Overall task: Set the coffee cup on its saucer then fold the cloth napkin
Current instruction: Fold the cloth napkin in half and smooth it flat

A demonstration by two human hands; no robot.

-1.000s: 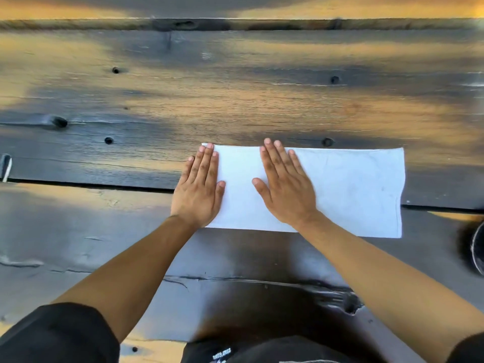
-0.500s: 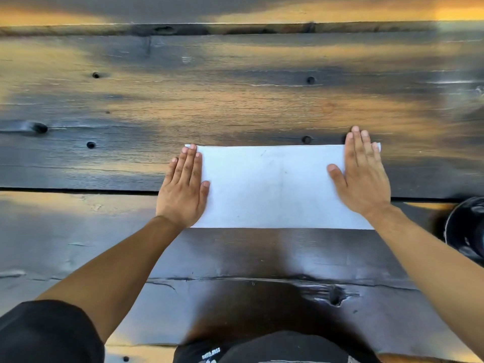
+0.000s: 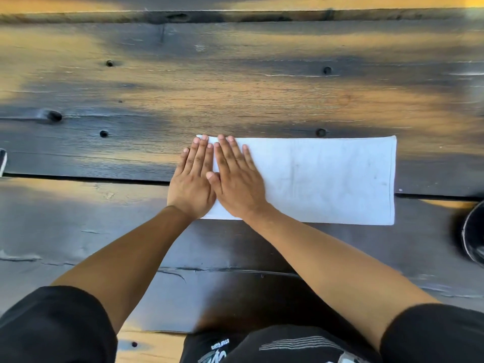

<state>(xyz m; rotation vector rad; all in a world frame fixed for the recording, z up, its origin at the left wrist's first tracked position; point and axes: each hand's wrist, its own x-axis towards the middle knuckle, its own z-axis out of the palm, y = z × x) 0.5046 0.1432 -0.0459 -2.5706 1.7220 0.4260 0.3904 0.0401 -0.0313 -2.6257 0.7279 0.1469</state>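
Pressing folded napkin (image 3: 314, 179) flat, frame centre; both hands (image 3: 192, 184) (image 3: 237, 184) open-palmed, gripping nothing; next likely: second fold.

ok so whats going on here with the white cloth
A person is folding a white napkin on a dark wooden table. It lies as a long flat strip. Both hands press flat, side by side, on its left end: the left hand on the edge, the right hand just inside it. A dark round object is cut off at the right edge.
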